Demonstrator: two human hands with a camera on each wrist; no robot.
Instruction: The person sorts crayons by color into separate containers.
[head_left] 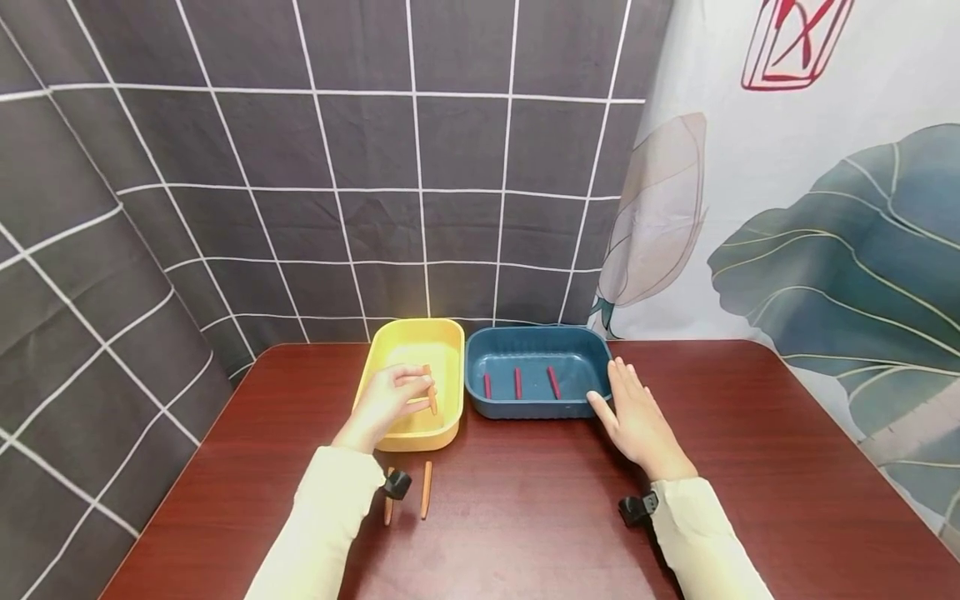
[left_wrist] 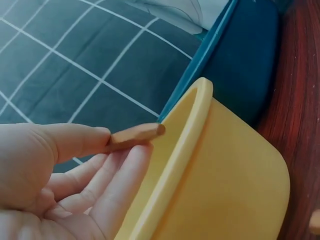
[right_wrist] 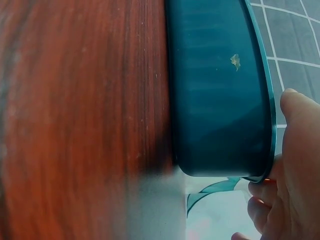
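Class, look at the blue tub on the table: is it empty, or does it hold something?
Not empty. The blue tub stands upright with three red sticks lying apart on its floor, seen in the head view. The right hand rests at its outer wall.

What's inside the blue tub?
Three red sticks lie side by side on the floor of the blue tub. The tub's near wall hides a strip of its floor, so anything there cannot be seen.

The head camera is looking forward and down over the table (head_left: 525, 517) from well back, taking in both trays. The left wrist camera is sitting close against the yellow tray (left_wrist: 220, 190); the right wrist camera is hugging the blue tray (right_wrist: 220, 100), which all three views are sharing
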